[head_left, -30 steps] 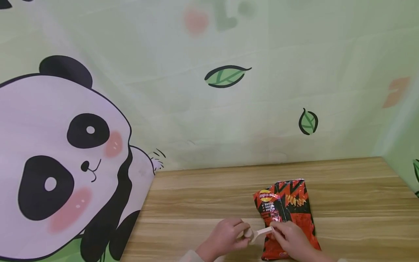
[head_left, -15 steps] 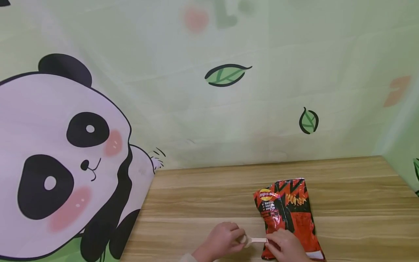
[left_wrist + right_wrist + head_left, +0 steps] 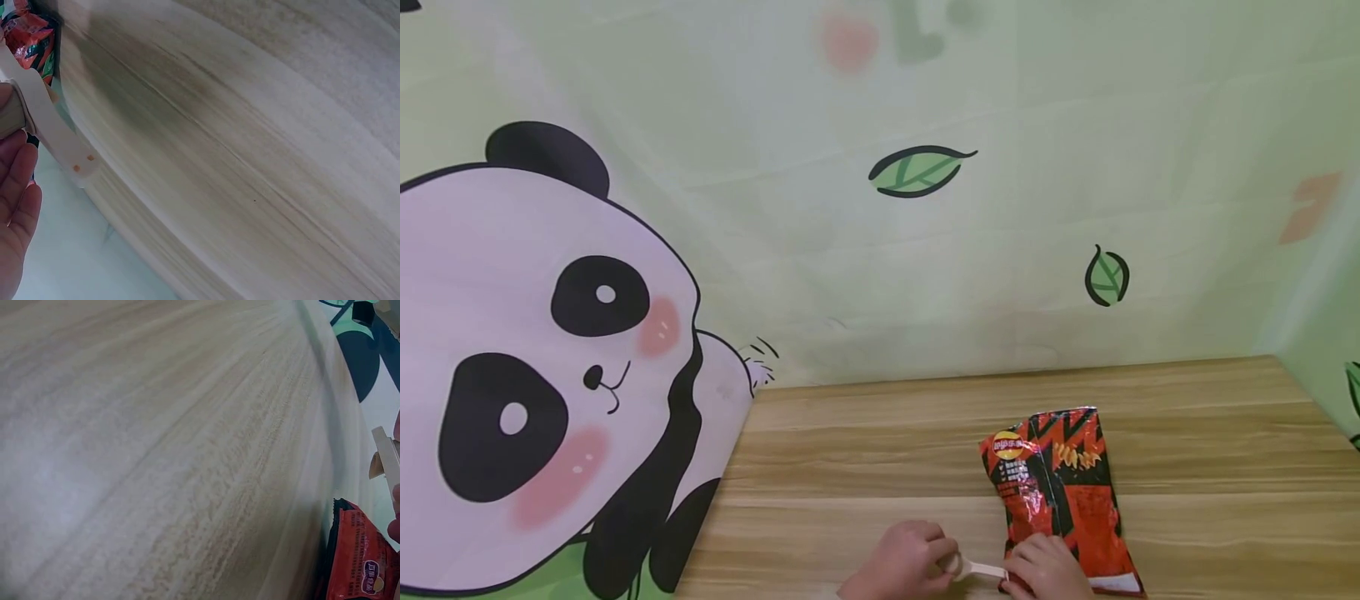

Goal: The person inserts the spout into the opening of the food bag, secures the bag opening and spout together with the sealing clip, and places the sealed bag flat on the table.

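My left hand (image 3: 906, 560) pinches what looks like a small roll of tape (image 3: 954, 567) near the table's front edge. From it a narrow pale strip (image 3: 987, 570) runs right to my right hand (image 3: 1043, 568), whose fingers grip its far end. In the left wrist view the strip (image 3: 59, 137) looks whitish with small orange marks, beside a brownish round core (image 3: 11, 115). Below my right hand lies a red and black snack bag (image 3: 1052, 492); its lower part is partly covered. Only fingertips (image 3: 394, 530) of the right hand show in the right wrist view.
A wood-grain table (image 3: 850, 467) extends under both hands. Behind it hangs a pale green backdrop (image 3: 970, 292) with printed leaves. A large printed panda (image 3: 625, 225) borders the table on the left.
Both hands have moved down toward the front edge, the right one also leftward. The strip between them has swung from slanting up to the right to sloping slightly down. The bag stays put.
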`<move>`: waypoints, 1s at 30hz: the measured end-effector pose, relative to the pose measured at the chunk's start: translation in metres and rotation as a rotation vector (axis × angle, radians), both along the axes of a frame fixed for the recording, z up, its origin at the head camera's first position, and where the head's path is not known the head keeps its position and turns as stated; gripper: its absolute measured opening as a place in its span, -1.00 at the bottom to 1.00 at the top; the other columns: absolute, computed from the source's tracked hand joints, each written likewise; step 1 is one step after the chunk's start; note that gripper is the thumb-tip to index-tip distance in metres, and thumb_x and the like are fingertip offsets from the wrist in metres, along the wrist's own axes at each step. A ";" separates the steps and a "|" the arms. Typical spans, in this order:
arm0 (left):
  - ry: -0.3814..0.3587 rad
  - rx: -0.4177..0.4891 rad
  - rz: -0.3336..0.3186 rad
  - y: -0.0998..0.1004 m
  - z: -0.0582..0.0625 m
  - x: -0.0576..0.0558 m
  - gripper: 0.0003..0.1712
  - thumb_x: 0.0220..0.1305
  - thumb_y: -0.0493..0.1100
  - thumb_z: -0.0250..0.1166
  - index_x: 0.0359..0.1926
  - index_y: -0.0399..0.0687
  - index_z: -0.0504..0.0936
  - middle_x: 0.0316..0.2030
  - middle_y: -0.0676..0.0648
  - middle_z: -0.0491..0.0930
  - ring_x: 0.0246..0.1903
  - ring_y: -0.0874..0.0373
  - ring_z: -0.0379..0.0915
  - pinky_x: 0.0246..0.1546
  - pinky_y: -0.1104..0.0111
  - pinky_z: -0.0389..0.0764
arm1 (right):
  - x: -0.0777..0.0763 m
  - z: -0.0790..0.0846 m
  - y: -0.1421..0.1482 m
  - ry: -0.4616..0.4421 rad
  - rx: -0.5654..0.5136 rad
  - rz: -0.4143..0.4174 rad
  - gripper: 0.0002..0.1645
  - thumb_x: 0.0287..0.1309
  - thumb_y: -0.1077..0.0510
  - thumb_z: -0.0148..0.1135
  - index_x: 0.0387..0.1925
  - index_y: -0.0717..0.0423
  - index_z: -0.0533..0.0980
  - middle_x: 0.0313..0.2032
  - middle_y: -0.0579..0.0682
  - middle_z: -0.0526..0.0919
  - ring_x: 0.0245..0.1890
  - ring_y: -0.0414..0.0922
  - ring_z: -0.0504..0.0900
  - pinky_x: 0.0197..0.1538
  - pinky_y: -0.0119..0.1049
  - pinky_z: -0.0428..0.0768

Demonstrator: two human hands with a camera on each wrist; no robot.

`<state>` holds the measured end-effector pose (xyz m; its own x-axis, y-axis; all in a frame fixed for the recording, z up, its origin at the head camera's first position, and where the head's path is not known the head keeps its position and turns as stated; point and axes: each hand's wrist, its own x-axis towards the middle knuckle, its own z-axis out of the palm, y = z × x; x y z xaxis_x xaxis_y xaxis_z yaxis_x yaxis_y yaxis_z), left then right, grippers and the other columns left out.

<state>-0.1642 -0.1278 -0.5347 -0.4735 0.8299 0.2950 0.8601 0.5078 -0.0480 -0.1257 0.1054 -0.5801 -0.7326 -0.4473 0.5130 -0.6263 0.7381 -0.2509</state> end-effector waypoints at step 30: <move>0.040 -0.074 -0.096 0.001 0.003 0.004 -0.82 -0.05 0.02 0.30 -0.40 0.11 0.56 -0.49 0.20 0.52 -0.46 0.44 0.39 -0.43 0.71 0.37 | -0.005 0.005 0.003 0.229 0.061 0.092 -0.79 -0.34 0.07 0.40 -0.50 -0.11 0.57 -0.48 -0.29 0.57 -0.35 -0.29 0.43 -0.23 -0.39 0.16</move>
<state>-0.1598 -0.1264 -0.5314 -0.3798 0.8913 0.2478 0.9014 0.4167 -0.1173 -0.1304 0.1080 -0.5754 -0.5555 -0.5419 0.6308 -0.7268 0.6849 -0.0516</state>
